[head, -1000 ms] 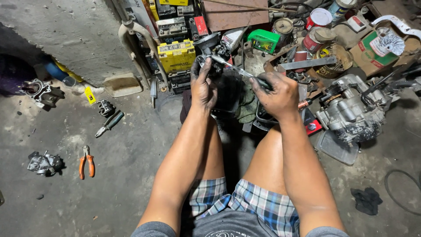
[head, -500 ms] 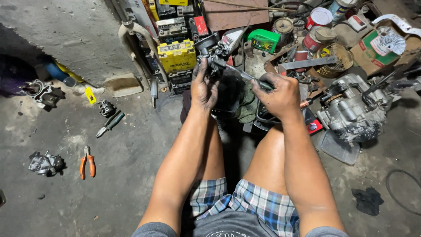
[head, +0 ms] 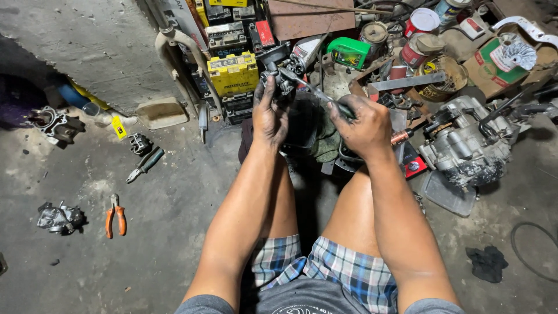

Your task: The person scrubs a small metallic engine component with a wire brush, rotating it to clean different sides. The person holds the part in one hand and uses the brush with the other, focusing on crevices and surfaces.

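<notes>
Single head view, looking steeply down past knees at concrete floor (head: 174, 221), near, arm's reach.

Both hands are raised ahead, left hand (head: 269, 119) curled closed, right hand (head: 361, 125) fisted.

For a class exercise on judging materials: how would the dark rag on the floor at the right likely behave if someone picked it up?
The dark rag lies crumpled in soft folds, so it would probably hang limp. It looks thin, so likely light. Flat on the concrete floor, it should not roll or tip.
</notes>
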